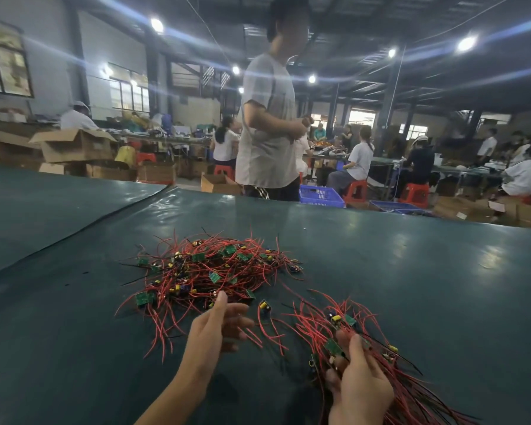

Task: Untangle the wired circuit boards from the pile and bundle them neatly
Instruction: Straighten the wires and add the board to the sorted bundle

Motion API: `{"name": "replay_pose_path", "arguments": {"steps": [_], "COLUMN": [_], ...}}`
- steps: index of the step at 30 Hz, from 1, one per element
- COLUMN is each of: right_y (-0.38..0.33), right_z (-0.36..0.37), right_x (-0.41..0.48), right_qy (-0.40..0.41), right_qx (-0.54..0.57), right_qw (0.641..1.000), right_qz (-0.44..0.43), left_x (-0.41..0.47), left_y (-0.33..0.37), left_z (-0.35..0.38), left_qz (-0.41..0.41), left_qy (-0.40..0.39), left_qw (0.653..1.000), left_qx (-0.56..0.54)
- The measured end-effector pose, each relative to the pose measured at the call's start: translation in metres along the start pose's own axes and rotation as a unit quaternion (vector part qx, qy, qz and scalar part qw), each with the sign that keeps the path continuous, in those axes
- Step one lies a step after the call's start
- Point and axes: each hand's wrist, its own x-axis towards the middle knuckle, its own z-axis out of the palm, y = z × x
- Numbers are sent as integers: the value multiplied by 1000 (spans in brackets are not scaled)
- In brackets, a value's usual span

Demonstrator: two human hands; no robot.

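Left hand (216, 328), fingers straight and holding nothing, hovers at 6 o'clock of the pile (209, 271) while the right hand (360, 391) clamps the bundle (316, 325) at the pile's 4 o'clock, and 1 hasty tug here could drag half that tangle along and knot both heaps together.

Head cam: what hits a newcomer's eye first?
The tangled pile of red-wired boards sits mid-table on the green cover. At lower right the right hand grips a bundle of them; the left hand is open at the pile's near edge. A person in a grey shirt stands behind the table.
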Motion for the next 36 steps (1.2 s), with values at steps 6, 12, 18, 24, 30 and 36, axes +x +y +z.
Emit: {"name": "replay_pose_path", "arguments": {"steps": [6, 12, 18, 24, 30, 36], "right_y": [1, 6, 8, 9, 7, 5], "right_z": [0, 2, 1, 0, 2, 2], "right_x": [-7, -14, -12, -11, -12, -16], "right_qy": [-10, -95, -110, -107, -111, -132], "right_qx": [7, -1, -6, -17, -26, -40], "right_qw": [1000, 995, 994, 994, 993, 990], "right_qz": [-13, -20, -9, 12, 24, 37], "left_x": [21, 35, 39, 40, 32, 21], "left_y": [-20, -24, -20, -15, -10, -7], "left_z": [-40, -71, -92, -104, -73, -42], "left_qz": [233, 97, 12, 69, 198, 248], "left_qy": [133, 180, 188, 197, 174, 136], "left_qw": [818, 771, 741, 819, 870, 917], "left_qx": [510, 603, 644, 534, 418, 280]}}
